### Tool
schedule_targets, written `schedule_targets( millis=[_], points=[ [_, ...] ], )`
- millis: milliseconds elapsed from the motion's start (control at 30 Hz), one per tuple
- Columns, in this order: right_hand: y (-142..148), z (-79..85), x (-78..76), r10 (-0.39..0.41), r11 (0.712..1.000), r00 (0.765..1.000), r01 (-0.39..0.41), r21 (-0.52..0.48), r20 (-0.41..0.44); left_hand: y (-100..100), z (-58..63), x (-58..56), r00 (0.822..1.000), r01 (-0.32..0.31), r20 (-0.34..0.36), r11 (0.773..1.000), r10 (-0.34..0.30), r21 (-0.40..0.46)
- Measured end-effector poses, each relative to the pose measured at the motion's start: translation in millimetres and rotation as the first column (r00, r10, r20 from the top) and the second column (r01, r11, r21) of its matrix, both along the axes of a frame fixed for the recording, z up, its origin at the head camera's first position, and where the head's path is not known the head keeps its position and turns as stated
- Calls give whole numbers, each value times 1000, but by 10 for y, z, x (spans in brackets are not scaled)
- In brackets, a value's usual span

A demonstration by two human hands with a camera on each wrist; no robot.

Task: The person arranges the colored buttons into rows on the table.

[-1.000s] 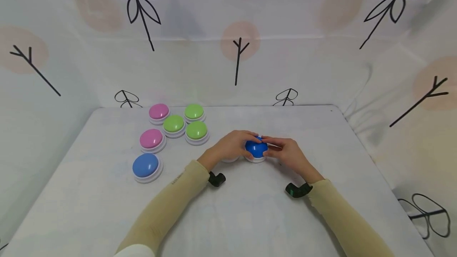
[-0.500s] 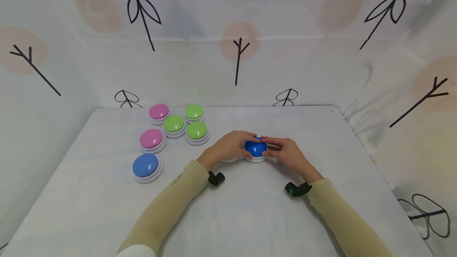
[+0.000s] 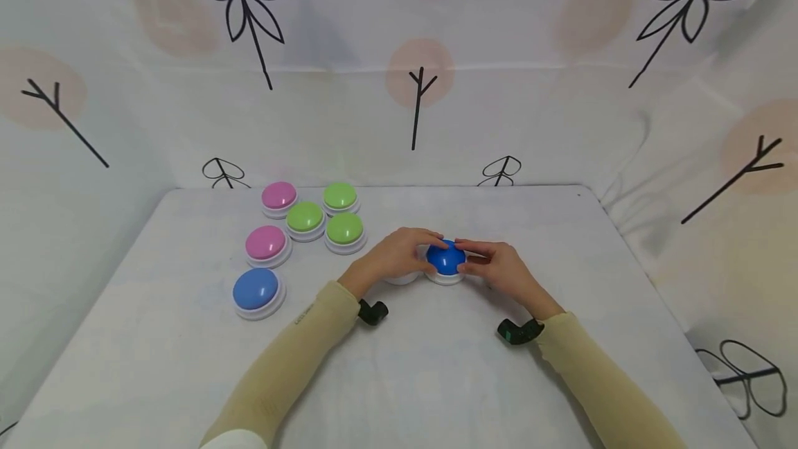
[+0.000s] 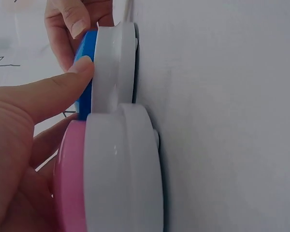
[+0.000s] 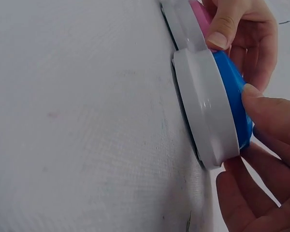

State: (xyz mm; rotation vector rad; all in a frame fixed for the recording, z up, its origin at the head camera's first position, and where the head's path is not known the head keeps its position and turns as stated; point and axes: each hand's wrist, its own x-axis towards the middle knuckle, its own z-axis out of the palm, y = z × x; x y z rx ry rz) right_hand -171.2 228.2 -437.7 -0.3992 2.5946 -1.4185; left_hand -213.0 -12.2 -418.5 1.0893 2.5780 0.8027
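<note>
"Left of centre in the frame, what's on the white desk (image 3: pixel 436 380)?"

"A round light-blue plastic button (image 3: pixel 255 289) on a white base, then two pink-domed buttons (image 3: pixel 264 242) and three lime-green buttons (image 3: pixel 305 217) above it."

"Mid-frame?"

"A third pink-domed button (image 4: pixel 73 179), mostly hidden under the left hand (image 3: pixel 397 256), whose fingers pinch the round dark-blue plastic button (image 3: pixel 445 259) just beside it."

"And right of that?"

"The right hand (image 3: pixel 501 267), fingers clamped on the same dark-blue dome."

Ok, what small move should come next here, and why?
Likely, the left hand and right hand should ease off the round blue-domed white-based button: both touch its dome, and its base seems flat on the white tabletop, beside the round pink-domed button.
</note>
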Motion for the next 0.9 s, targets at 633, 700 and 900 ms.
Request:
schedule_targets(
  millis=[633,700,900],
  points=[
    [-101,46,-39,-128,991,991,127,31,28,-409,-25,25,994,-110,41,977,104,180],
    [-126,55,-48,-143,990,989,143,21,26,-459,-21,32,991,-130,34,975,126,181],
    [-239,101,-94,-133,990,990,135,-36,41,-641,-17,56,983,-184,15,962,185,201]
  ],
)
